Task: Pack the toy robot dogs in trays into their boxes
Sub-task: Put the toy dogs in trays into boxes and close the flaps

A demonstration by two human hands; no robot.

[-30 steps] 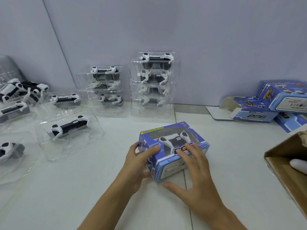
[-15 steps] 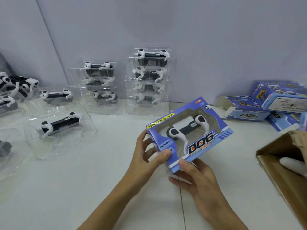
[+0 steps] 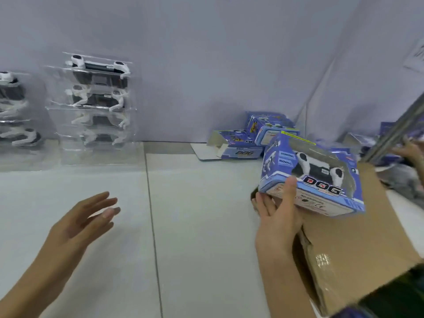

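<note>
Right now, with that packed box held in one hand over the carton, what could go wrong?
The right hand grips the tilted packed box alone by its lower corner; it might slip. The box could catch on the cardboard carton flap beneath it. The free left hand might knock the stacked trays if it reaches back hastily.

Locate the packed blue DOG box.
Head view, right side: the packed DOG box is held up by the right hand above the cardboard carton.

Right hand [image 3: 276, 216] holds packed box [image 3: 312, 177] over carton [image 3: 358, 237]; left hand [image 3: 78, 223] free.
</note>
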